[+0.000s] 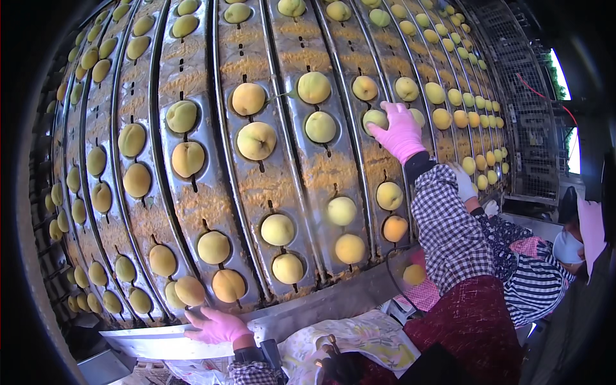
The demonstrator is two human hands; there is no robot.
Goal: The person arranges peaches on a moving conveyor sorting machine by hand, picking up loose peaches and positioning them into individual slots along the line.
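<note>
Rows of yellow-green peaches sit in the round cups of a metal conveyor. My right hand (399, 133), in a pink glove, reaches across the conveyor. Its thumb and fingers are around a green peach (375, 120) in its cup, and another peach (417, 118) shows just beside the hand. At the near edge, my left hand (219, 326), also pink-gloved, is at the metal rail (154, 343) with fingers stretched out and nothing in them. Closest to those fingertips is a peach (190, 290), leaning against a partly covered one (173, 295).
Orange pulp residue (256, 186) coats the bands between the cup rows. To my right stands a co-worker in a striped top (536, 282), with a white-gloved hand (463, 183) at the conveyor. A wire mesh guard (529, 115) rises at the far right. A dark cable (393, 279) hangs over the near rail.
</note>
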